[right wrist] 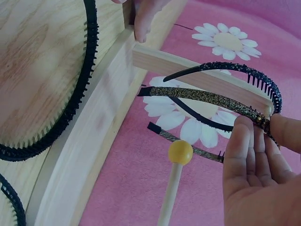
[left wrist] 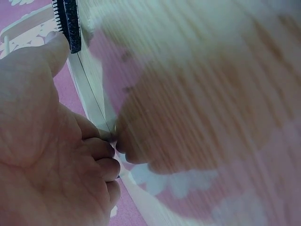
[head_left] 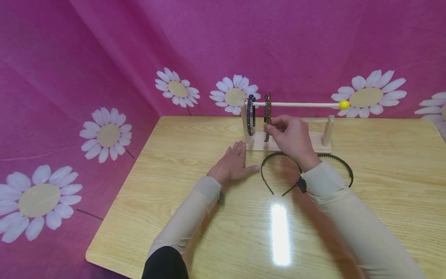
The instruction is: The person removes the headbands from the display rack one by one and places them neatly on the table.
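Observation:
My right hand (head_left: 294, 135) pinches a gold-and-black glittery toothed headband (right wrist: 202, 98) between thumb and fingers. This headband hangs over the pale rod (head_left: 303, 104) of a wooden stand (head_left: 327, 131). To its left, near the rod's upright end, hangs a dark sparkly headband (head_left: 250, 116). A yellow ball (head_left: 343, 105) caps the rod's right end. My left hand (head_left: 231, 162) rests flat on the table, fingers extended, fingertips at the left end of the stand's base. Two black toothed headbands lie before the stand: one left (head_left: 263, 170), one right (head_left: 349, 170), partly hidden by my right arm.
The wooden table (head_left: 150, 201) has a rounded left corner near me. Behind and to the left hangs a pink cloth (head_left: 296, 46) with large white daisies. A bright light reflection (head_left: 280, 236) shows on the tabletop in front.

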Demonstrator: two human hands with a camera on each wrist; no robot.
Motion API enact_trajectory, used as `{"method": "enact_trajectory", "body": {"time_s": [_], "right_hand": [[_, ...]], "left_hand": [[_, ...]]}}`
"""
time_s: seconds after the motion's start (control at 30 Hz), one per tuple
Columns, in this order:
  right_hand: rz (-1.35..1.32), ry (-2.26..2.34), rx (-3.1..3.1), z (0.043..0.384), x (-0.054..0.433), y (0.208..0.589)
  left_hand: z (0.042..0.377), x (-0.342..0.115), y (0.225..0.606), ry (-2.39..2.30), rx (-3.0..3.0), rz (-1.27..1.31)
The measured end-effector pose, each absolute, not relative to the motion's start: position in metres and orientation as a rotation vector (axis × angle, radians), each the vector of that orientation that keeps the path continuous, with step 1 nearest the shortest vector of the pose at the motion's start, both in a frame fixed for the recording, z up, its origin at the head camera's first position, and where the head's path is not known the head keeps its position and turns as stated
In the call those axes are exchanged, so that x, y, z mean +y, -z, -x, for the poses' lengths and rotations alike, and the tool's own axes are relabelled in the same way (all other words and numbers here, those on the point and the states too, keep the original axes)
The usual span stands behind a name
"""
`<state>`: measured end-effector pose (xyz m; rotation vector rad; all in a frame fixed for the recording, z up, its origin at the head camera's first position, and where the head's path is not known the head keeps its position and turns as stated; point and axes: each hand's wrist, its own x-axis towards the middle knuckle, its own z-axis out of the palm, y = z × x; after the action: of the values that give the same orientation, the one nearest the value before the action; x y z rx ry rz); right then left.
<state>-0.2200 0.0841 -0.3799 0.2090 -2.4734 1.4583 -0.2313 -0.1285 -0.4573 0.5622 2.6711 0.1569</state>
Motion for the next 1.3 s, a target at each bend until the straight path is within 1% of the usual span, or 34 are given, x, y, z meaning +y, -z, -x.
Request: {"method": "enact_trajectory", "body": {"time_s": [0.83,1.3], "right_hand": [[-0.217,-1.312,-2.381,0.221,0.091,0.365],[-0.095,-1.376,-2.304,0.217,0.101,0.341]], "left_hand": [[0.231,-0.127,0.457,-0.153,2.670,-0.587],[0.231,-0.129,0.456,-0.142,2.665,-0.583]]}}
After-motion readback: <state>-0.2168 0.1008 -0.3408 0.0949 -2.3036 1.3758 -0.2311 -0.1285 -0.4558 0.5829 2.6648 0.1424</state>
